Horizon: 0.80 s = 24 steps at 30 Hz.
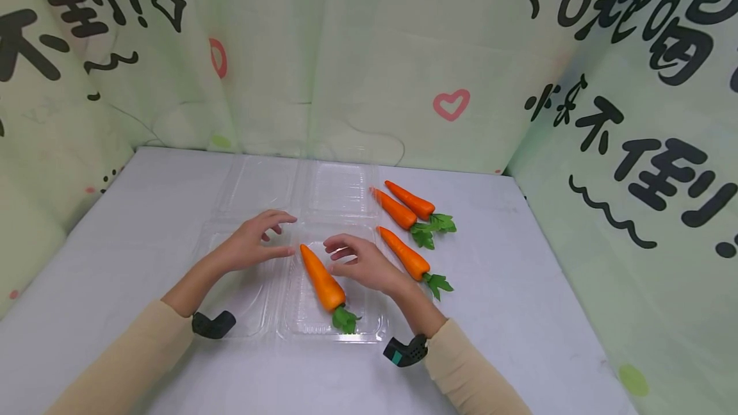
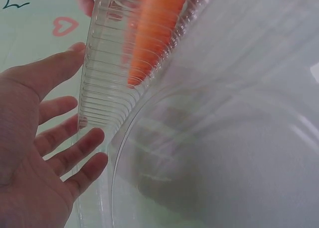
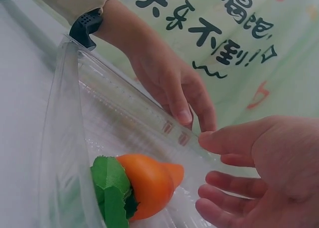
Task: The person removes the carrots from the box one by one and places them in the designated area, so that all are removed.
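Note:
An orange toy carrot with green leaves lies at a slant in the right half of an opened clear plastic clamshell box. My left hand hovers at the left of the carrot's tip, fingers spread and holding nothing. Over the box's right side is my right hand, fingers loosely bent and apart from the carrot. In the right wrist view the leafy end of the carrot shows between the box walls. Through the ribbed plastic, the left wrist view shows the carrot.
Behind the box stands another opened clear plastic box. To the right lie three more toy carrots: a rear one, a middle one and a nearer one. A printed pale green curtain surrounds the white table.

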{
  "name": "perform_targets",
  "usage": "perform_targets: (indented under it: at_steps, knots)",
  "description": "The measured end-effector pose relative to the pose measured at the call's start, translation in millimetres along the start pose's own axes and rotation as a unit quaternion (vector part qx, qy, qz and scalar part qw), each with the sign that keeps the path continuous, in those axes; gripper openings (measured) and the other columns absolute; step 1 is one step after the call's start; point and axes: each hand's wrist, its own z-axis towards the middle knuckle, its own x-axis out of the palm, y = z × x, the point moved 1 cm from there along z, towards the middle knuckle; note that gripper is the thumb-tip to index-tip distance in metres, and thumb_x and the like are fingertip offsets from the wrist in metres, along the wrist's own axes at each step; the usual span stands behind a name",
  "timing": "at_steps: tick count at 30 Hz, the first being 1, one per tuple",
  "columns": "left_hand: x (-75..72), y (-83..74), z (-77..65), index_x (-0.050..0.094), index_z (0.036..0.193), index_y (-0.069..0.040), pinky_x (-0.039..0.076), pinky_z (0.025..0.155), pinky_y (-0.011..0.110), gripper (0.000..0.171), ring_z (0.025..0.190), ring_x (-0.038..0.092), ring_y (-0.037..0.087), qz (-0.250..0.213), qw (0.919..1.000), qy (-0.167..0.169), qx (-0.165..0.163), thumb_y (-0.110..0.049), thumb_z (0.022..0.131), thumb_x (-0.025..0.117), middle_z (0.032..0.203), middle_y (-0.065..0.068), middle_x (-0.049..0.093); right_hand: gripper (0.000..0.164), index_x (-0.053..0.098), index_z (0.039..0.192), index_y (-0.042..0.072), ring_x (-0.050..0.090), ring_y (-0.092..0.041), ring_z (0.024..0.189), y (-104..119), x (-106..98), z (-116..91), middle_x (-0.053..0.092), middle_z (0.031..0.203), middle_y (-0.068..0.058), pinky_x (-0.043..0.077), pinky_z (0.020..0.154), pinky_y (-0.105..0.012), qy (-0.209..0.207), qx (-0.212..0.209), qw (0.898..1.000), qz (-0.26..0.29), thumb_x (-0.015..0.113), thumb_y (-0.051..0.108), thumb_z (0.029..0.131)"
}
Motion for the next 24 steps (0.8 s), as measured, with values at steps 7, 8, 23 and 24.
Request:
perform_targets:
  at_steps: [7, 8, 23, 24]
  knots:
    - [-0.4, -1.3, 0.5, 0.05, 0.139, -0.015, 0.055, 0.092, 0.046, 0.065, 0.111, 0.056, 0.027, -0.001, 1.0, -0.003, -0.001, -0.033, 0.082, 0.076, 0.143, 0.012, 0.046, 0.044, 0.055, 0.133, 0.013, 0.059, -0.021, 0.116, -0.3, 1.8, 0.4, 0.061, 0.128, -0.005, 0.051, 0.1, -0.039, 0.005, 0.003, 1.0, 0.001, 0.066, 0.021, 0.09]
    - [-0.4, -1.3, 0.4, 0.051, 0.139, -0.016, 0.055, 0.092, 0.046, 0.065, 0.111, 0.056, 0.027, -0.001, 1.0, -0.003, -0.001, -0.033, 0.082, 0.076, 0.143, 0.012, 0.047, 0.044, 0.055, 0.133, 0.013, 0.059, -0.021, 0.116, 0.0, 2.2, 0.3, 0.061, 0.128, -0.005, 0.051, 0.1, -0.039, 0.005, 0.004, 1.0, 0.0, 0.066, 0.021, 0.09]
    - [0.0, -1.5, -1.3, 0.051, 0.137, -0.016, 0.055, 0.091, 0.046, 0.063, 0.109, 0.057, 0.027, -0.005, 1.0, -0.008, 0.004, -0.033, 0.082, 0.076, 0.142, 0.012, 0.048, 0.043, 0.056, 0.131, 0.014, 0.059, -0.021, 0.115, -0.2, 10.4, 0.5, 0.061, 0.127, -0.003, 0.053, 0.098, -0.037, 0.017, 0.005, 1.0, -0.018, 0.068, 0.019, 0.09]
    - [-0.1, -1.5, -1.4, 0.051, 0.137, -0.016, 0.055, 0.091, 0.046, 0.063, 0.109, 0.057, 0.027, -0.004, 1.0, -0.008, 0.004, -0.033, 0.082, 0.076, 0.142, 0.012, 0.048, 0.043, 0.056, 0.131, 0.014, 0.059, -0.021, 0.115, -0.4, 10.9, 0.6, 0.061, 0.127, -0.003, 0.053, 0.097, -0.037, 0.017, 0.005, 1.0, -0.018, 0.068, 0.02, 0.09]
